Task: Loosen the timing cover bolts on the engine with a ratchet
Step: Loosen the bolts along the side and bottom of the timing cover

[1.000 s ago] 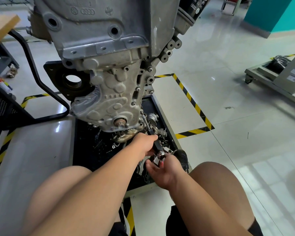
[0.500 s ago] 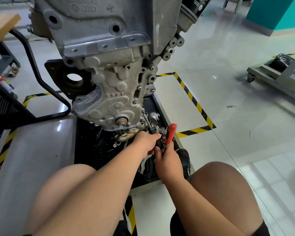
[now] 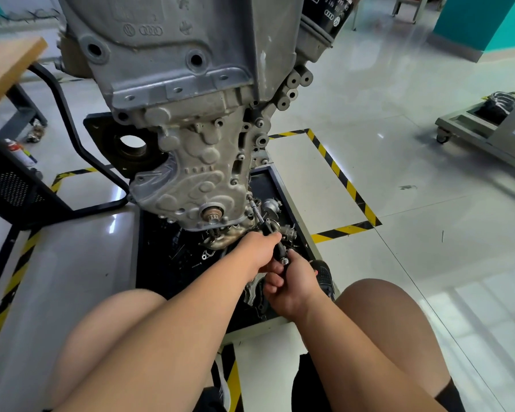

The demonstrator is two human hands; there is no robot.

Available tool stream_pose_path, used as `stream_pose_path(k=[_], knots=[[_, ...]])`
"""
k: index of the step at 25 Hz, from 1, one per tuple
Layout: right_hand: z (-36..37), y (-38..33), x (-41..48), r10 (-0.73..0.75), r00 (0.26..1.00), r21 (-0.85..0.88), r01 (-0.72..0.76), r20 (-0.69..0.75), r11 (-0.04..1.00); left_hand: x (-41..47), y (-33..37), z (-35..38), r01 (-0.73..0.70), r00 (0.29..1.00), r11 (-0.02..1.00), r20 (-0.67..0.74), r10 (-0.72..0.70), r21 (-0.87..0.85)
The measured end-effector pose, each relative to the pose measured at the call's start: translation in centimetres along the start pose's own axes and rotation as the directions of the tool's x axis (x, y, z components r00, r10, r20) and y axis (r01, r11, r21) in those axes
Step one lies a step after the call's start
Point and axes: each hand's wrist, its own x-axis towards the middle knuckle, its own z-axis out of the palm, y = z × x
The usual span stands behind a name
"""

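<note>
The grey engine (image 3: 176, 55) hangs on a stand, its ribbed timing cover (image 3: 197, 185) facing me. A thin extension bar (image 3: 257, 212) runs from a bolt at the cover's lower right edge down to the black ratchet (image 3: 280, 252). My left hand (image 3: 260, 248) grips the ratchet just below the bar. Close under it, my right hand (image 3: 292, 285) is curled round the ratchet's handle. The handle itself is hidden inside that fist.
Under the engine lies a black tray (image 3: 275, 179) with several loose metal parts. A black oil filter (image 3: 327, 13) sticks out at the upper right. The stand's black frame (image 3: 72, 126) and a wooden table (image 3: 6, 63) are left; a wheeled cart (image 3: 473, 129) stands right. My knees flank the tray.
Half a second ago the red handle was swung up to the right in my right hand. It has swung back down toward me. My left hand kept its grip.
</note>
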Motion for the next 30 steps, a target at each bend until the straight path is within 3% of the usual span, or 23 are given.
stream_pose_path(k=[2,3,5,8,10,11,12,14,17,18,20,23,26,28,30], knots=[[-0.2,0.0,-0.1,-0.142,0.985,-0.267,0.111,-0.102,0.957,-0.1,0.0,0.1,-0.025,0.998,0.995,-0.056,0.031,0.101],[-0.4,0.2,0.0,-0.280,0.951,-0.479,0.187,-0.130,0.858,0.1,-0.4,0.1,-0.033,0.996,0.991,-0.076,0.043,0.132],[-1.0,1.0,0.4,-0.542,0.838,-0.782,0.293,-0.067,0.550,0.7,-1.5,0.1,-0.058,0.993,0.989,-0.091,0.070,0.135],[-1.6,1.1,0.4,-0.674,0.718,-0.944,0.318,0.176,0.092,1.2,-1.4,0.2,-0.119,0.982,0.979,-0.129,0.141,0.166],[-1.6,0.4,0.4,-0.660,0.705,-0.954,0.295,0.260,-0.061,1.0,-0.9,0.3,-0.111,0.982,0.983,-0.135,0.131,0.148],[-1.8,0.3,0.5,-0.645,0.715,-0.952,0.296,0.271,-0.072,1.1,-1.0,0.5,-0.109,0.985,0.987,-0.120,0.123,0.117],[-2.0,0.2,0.6,-0.629,0.735,-0.950,0.312,0.253,-0.017,1.1,-1.0,0.6,-0.104,0.987,0.989,-0.112,0.116,0.108],[-1.9,0.4,0.8,-0.607,0.779,-0.892,0.376,0.158,0.250,1.1,-1.1,0.5,-0.083,0.989,0.991,-0.111,0.095,0.103],[-1.4,1.3,1.0,-0.444,0.896,-0.619,0.352,0.007,0.702,0.8,-0.6,0.3,0.034,0.997,0.999,-0.069,-0.032,0.030],[-1.3,1.2,1.0,-0.364,0.931,-0.490,0.304,-0.029,0.817,0.7,-0.4,0.3,0.063,0.997,0.998,-0.040,-0.064,-0.024],[-0.9,0.5,0.9,-0.221,0.974,-0.247,0.202,-0.051,0.948,0.4,-0.2,0.3,0.078,0.997,0.991,-0.008,-0.079,-0.112],[-0.8,0.1,0.6,-0.122,0.992,-0.138,0.118,-0.016,0.983,0.3,-0.6,0.3,0.052,0.998,0.993,-0.013,-0.054,-0.110],[-1.2,0.6,0.6,-0.196,0.980,-0.311,0.178,-0.027,0.934,0.5,-0.7,0.1,0.031,0.999,0.992,-0.041,-0.037,-0.124],[-1.4,0.9,0.6,-0.374,0.927,-0.567,0.295,-0.026,0.769,0.8,-0.9,0.0,0.040,0.998,0.987,-0.038,-0.046,-0.155],[-1.4,1.0,0.6,-0.553,0.832,-0.739,0.402,0.048,0.540,1.0,-1.0,-0.3,0.037,0.998,0.984,-0.039,-0.044,-0.175]])
